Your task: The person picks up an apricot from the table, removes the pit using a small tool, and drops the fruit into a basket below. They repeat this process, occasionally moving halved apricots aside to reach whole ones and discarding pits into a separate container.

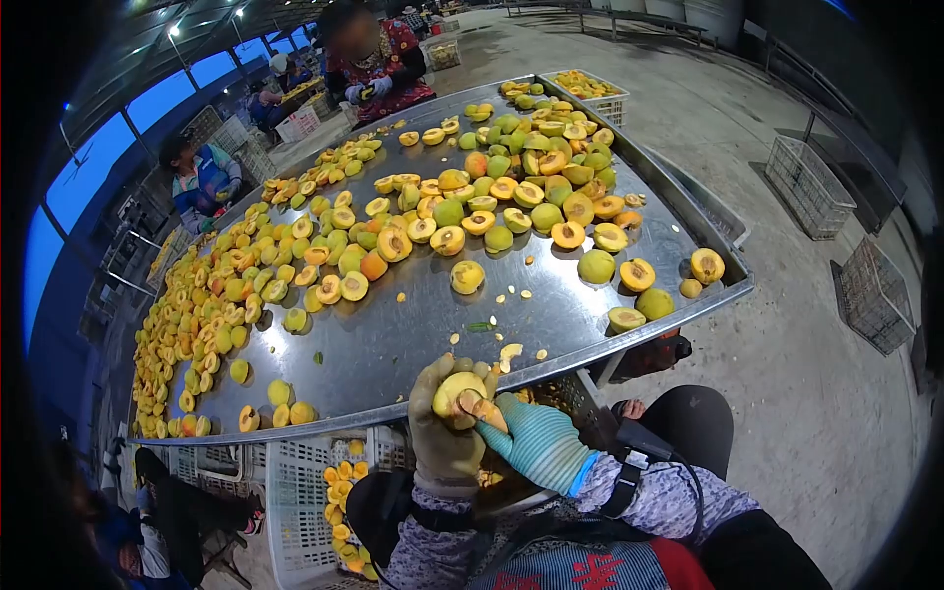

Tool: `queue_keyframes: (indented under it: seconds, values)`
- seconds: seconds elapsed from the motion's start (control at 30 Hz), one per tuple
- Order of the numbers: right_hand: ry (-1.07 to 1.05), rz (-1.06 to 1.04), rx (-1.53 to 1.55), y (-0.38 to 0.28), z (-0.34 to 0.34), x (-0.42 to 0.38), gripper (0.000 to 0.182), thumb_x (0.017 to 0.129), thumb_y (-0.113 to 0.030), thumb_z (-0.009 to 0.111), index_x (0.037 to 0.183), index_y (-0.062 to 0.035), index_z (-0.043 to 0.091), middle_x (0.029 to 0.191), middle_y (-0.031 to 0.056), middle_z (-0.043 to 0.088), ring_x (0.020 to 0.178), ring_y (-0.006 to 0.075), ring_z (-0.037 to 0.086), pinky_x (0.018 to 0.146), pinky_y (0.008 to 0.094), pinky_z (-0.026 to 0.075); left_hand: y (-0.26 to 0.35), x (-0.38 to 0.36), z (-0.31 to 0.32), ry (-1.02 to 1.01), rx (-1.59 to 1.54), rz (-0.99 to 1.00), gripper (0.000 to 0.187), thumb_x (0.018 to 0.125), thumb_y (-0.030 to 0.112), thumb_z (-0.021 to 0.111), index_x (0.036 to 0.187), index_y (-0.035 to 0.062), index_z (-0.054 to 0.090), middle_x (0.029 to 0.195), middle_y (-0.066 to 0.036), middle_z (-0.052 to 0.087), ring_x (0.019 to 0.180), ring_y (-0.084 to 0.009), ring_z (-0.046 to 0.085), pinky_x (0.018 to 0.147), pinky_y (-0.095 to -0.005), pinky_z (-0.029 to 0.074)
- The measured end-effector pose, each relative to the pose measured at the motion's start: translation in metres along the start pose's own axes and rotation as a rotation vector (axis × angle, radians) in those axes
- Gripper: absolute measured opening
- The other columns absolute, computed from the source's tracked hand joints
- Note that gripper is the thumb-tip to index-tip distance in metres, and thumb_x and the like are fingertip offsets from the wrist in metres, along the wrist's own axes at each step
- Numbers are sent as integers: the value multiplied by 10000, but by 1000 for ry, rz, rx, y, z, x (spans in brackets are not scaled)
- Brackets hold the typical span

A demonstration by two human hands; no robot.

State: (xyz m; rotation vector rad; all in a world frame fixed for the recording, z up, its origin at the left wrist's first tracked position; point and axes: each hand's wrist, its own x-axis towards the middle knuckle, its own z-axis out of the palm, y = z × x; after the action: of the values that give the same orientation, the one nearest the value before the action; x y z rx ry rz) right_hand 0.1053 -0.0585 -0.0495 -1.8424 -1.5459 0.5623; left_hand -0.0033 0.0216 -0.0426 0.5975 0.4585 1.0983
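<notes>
Left hand (444, 433), in a tan glove, at lower centre of the frame: fingers closed around a yellow fruit (456, 390), cupped from below and held just in front of the near edge of the worktop (393, 344). Right hand (536, 442), in a teal striped glove, immediately right of the left hand: fingers closed on a small tool (484, 408), pressed against the lower right side of the fruit. Blade shape not discernible.

Metal worktop across the middle of the frame, tilted in view, raised rim on the near and right edges. Halved fruit (447, 239) cut side up and whole green-yellow fruit (595, 265) spread over the upper right and centre. Dense band of halves (187, 334) along the left edge. Loose pits (510, 350) scattered on the bare metal near the hands.

White plastic crate (305, 492) below the worktop at lower left, with cut fruit beside it. Wire crates (808, 187) on the concrete floor (787, 393) at right. Another crate of fruit (590, 88) at the far corner of the worktop.

Seated person (379, 59) at upper centre, gloved, at the far edge. Second person (202, 182) at upper left beside the worktop.
</notes>
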Motion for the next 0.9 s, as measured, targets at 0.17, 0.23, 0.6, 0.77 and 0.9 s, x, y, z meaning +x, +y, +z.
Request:
queue_keyframes:
  seconds: [0.17,0.23,0.6,0.77,0.9]
  values:
    - [-6,20,-7,-6,-1,-3,429,977,-492,516,1004,-67,570,688,170,648,662,370,670,605,481,523,3,-7,13,46,-13,28,282,857,257,678,1012,24,645,1044,-142,646,1024,-313,630,977,-487,516]
    - [-24,31,-13,-6,1,-4,420,977,-487,516,998,-71,566,687,169,646,661,369,669,596,482,522,-1,-8,11,10,83,110,273,855,246,676,1004,20,642,1042,-143,645,1021,-311,630,966,-481,520]
    - [-107,-35,268,8,36,-3,458,991,-448,473,1156,-33,574,803,218,675,754,406,670,674,509,528,4,-12,8,58,5,68,218,926,250,604,936,35,643,915,-116,649,876,-286,656,845,-444,554]
    - [-128,79,171,5,21,8,474,988,-484,473,1094,-34,581,773,220,672,739,413,670,672,508,525,11,-2,10,-53,245,48,371,1008,376,508,1026,23,620,922,-110,629,866,-245,635,807,-378,549]
    - [-42,53,27,-3,13,1,480,988,-506,476,1029,-37,571,697,201,655,684,398,670,632,496,526,-2,-1,-10,-123,666,325,470,1034,451,456,1119,5,574,1008,-111,607,937,-232,619,827,-349,550]
